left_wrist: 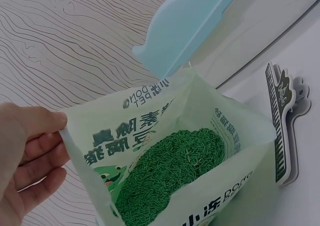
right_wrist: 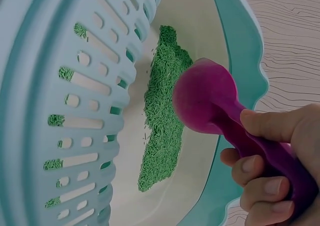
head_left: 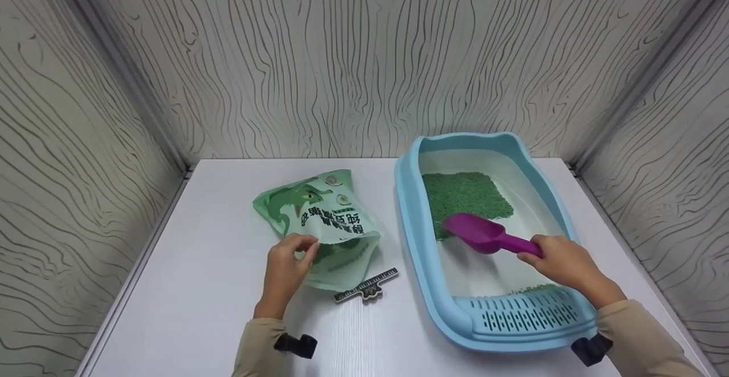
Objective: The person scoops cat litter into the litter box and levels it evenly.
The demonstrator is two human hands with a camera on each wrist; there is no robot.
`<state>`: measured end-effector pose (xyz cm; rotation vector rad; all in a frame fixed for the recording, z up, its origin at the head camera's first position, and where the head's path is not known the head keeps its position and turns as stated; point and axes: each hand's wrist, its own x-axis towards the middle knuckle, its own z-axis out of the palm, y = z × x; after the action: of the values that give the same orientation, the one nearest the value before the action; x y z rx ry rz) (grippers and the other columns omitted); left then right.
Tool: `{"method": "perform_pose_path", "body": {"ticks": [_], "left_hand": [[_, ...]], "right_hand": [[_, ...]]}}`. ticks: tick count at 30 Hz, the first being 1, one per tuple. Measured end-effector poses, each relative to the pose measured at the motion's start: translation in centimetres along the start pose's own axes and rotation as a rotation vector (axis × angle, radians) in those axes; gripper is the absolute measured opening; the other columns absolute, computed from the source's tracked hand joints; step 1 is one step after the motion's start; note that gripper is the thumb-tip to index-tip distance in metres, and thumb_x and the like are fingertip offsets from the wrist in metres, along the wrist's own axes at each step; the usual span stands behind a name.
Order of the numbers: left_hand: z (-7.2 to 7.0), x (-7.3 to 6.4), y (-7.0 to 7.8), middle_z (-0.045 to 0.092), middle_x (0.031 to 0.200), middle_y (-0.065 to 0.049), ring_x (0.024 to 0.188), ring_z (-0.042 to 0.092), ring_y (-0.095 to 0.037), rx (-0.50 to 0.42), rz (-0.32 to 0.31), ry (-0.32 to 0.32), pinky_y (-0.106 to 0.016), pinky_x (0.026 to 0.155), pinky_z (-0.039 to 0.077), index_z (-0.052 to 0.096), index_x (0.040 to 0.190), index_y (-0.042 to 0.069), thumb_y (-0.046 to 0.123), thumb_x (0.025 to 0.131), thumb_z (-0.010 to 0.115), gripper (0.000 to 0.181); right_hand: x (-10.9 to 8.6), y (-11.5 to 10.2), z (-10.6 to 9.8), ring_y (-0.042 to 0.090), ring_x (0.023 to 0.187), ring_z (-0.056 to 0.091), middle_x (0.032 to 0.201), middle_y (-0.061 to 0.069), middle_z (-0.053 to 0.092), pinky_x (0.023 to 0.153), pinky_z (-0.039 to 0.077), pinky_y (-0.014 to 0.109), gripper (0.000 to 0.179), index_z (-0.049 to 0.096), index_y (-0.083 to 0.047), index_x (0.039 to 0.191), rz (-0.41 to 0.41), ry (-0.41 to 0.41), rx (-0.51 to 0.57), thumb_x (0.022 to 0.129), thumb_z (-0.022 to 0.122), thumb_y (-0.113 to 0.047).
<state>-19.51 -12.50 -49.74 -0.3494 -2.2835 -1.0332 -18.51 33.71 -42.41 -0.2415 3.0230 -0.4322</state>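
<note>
My left hand (head_left: 287,263) pinches the rim of a pale green cat litter bag (head_left: 336,212) between thumb and index finger. The mouth of the bag gapes, and green litter pellets (left_wrist: 175,171) show inside in the left wrist view. With my right hand (head_left: 566,260) I grip the handle of a purple scoop (head_left: 475,232), its head over the blue litter box (head_left: 416,212). Beneath and behind the scoop, a patch of green litter (head_left: 464,197) covers part of the pale floor of the box. The back of the scoop's head hides its inside in the right wrist view.
A dark bag clip (head_left: 367,287) lies on the white table (head_left: 199,263) just in front of the bag. The slotted front step (head_left: 529,314) of the litter box faces me, with more pellets near it. Wood-patterned panels (head_left: 313,64) stand behind and on both sides.
</note>
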Motion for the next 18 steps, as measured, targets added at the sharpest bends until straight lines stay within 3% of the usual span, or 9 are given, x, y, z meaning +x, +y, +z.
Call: {"method": "perform_pose_path", "body": {"ticks": [18], "left_hand": [[0.0, 0.1, 0.1, 0.070, 0.075, -0.004, 0.068, 0.065, -0.014, 0.035, -0.015, -0.017, -0.028, 0.063, 0.056, 0.071, 0.083, 0.004, 0.004, 0.080, 0.075, 0.006]], "right_hand": [[-1.9, -0.9, -0.6, 0.012, 0.056, 0.037, 0.060, -0.002, 0.041, 0.051, 0.026, 0.024, 0.025, 0.056, -0.005, 0.078, 0.010, 0.059, 0.009, 0.088, 0.068, -0.024]]}}
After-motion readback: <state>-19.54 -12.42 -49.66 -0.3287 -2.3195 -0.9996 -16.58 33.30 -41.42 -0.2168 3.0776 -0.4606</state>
